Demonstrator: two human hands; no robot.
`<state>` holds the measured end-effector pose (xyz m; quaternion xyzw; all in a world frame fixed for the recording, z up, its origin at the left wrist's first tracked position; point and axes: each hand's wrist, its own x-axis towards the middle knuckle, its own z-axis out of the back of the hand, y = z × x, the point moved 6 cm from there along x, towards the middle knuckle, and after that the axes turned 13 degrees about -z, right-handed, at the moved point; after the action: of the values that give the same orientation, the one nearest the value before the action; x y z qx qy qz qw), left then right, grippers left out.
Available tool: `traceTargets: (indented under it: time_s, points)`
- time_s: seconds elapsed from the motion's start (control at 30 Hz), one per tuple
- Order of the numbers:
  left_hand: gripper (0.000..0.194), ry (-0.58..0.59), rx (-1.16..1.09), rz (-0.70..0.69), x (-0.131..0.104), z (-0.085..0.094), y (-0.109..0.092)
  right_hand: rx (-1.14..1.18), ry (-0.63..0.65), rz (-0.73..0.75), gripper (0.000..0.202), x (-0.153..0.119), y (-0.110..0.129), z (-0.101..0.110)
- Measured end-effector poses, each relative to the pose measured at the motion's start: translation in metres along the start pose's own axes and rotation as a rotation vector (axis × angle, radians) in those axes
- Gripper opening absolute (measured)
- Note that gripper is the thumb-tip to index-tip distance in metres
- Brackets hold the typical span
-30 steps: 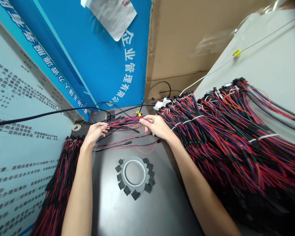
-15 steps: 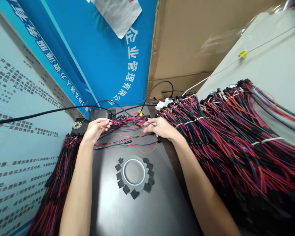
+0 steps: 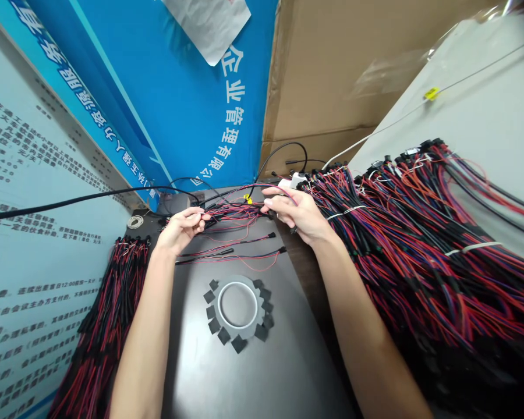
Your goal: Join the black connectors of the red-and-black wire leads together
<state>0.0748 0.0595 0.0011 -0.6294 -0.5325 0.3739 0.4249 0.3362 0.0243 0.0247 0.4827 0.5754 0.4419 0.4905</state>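
My left hand (image 3: 184,228) is closed in a pinch on thin wires at the left end of a loose pile of red and black wires (image 3: 238,214). At the pile's right end, my right hand (image 3: 294,214) has its fingers closed round a red and black wire, which arches back over the pile. Nearer me, separate wires with black connectors (image 3: 231,252) lie on the grey table (image 3: 240,384). A grey ring with black tape pieces round its edge (image 3: 238,308) rests in the table's middle.
Large wire bundles (image 3: 402,233) are heaped on the right, and another bundle (image 3: 113,291) hangs at the left. Behind stand a blue printed panel (image 3: 192,105) and cardboard (image 3: 327,75). A black cable (image 3: 91,198) crosses from the left. A small white coil (image 3: 135,222) lies at back left.
My right hand has moved right and slightly up, with a wire now arching from it. My left hand has shifted a little to the right.
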Motion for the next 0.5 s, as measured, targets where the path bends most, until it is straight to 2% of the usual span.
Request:
traceTargets:
  time_s: [0.17, 0.5]
  points:
    - [0.018, -0.011, -0.008, 0.043, 0.000, -0.001, 0.005, 0.134, -0.033, 0.058, 0.045, 0.001, 0.004, 0.005]
    - [0.029, 0.040, 0.130, -0.003, -0.005, -0.014, -0.009, 0.196, -0.030, 0.173, 0.033, -0.004, 0.015, 0.006]
